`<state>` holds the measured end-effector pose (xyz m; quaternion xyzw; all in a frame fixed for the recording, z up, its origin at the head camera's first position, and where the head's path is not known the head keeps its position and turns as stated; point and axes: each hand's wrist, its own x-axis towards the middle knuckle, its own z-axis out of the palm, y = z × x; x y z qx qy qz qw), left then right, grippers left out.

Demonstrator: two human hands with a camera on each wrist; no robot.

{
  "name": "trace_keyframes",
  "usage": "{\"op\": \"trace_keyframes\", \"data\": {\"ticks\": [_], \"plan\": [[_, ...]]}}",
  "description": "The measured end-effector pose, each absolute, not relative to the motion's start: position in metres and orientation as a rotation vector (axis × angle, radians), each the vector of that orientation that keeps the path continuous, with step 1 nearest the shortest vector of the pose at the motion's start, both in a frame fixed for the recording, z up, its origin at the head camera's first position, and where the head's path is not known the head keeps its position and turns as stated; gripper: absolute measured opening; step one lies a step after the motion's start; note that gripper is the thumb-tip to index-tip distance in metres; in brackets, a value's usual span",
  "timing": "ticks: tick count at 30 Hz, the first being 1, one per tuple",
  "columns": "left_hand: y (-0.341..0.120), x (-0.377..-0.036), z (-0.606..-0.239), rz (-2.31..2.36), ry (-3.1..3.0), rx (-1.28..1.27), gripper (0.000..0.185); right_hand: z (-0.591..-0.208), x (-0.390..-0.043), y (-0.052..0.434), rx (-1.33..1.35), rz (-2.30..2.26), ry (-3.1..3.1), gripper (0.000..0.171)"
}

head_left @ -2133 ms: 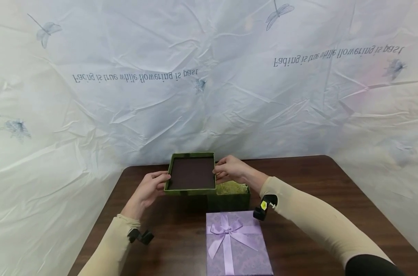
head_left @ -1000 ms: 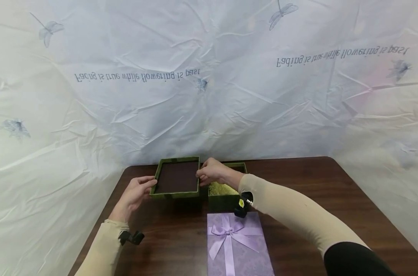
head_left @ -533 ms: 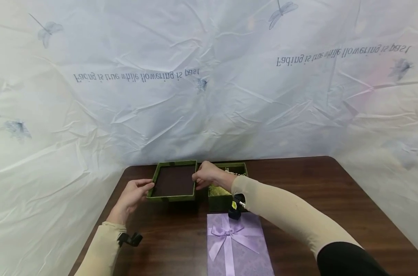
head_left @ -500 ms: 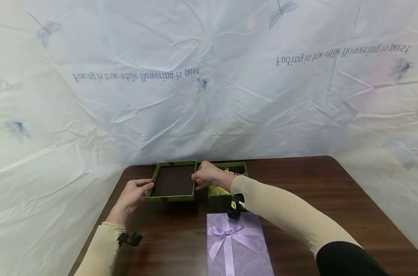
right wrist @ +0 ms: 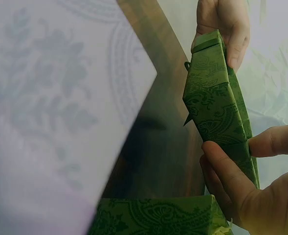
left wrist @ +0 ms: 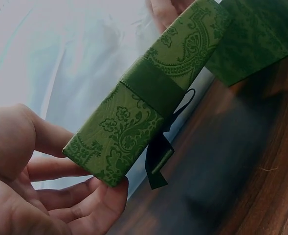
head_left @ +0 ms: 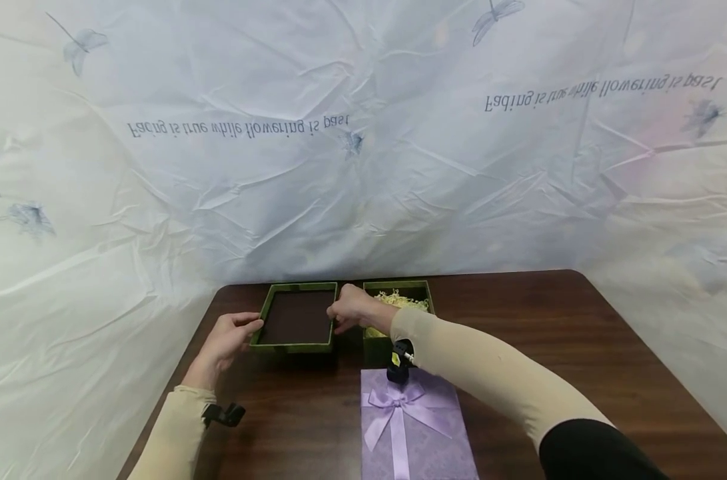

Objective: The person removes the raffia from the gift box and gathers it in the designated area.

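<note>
- Both hands are holding the green lid [head_left: 295, 326], inside facing up, at the far left of the worktop [head_left: 579, 347].
- Left hand [head_left: 225, 341] is gripping the lid's left wall: thumb on top, fingers curled beneath, as the left wrist view shows.
- Right hand [head_left: 352, 311] is pinching the lid's right wall between thumb and fingers; this grip is narrow, on the wall only.
- Lid is sitting just left of the open green box [head_left: 399, 319], which is holding pale shredded filler [head_left: 402, 301]. Whether the lid is resting on the worktop or hanging just above it, I cannot tell.
- A dark ribbon [left wrist: 159, 155] is dangling under the lid in the left wrist view.
- Purple box [head_left: 416, 427] with a bow is lying near, just this side of the green box.
- Risk, as I judge it: the right forearm is crossing low over the green box, so a sleeve could drag filler out or nudge the box.
- Risk: the ribbon could fold under the lid and leave it rocking.
- Risk: uneven release could tip the lid against the box.
</note>
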<state>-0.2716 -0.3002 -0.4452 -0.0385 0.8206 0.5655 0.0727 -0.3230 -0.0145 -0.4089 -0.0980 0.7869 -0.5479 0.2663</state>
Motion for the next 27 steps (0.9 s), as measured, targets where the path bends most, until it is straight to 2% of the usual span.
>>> {"op": "trace_keyframes", "data": {"ticks": [15, 22, 27], "plan": [[-0.309, -0.273, -0.454, 1.696, 2.409, -0.164, 0.050, -0.419, -0.324, -0.026, -0.224, -1.434, 2.145, 0.040], [-0.310, -0.269, -0.460, 1.615, 2.442, -0.136, 0.054, -0.422, -0.326, -0.031, -0.216, -1.386, 2.130, 0.047], [-0.310, -0.268, -0.462, 1.584, 2.450, -0.140, 0.055, -0.422, -0.327, -0.033, -0.209, -1.363, 2.113, 0.037]]}}
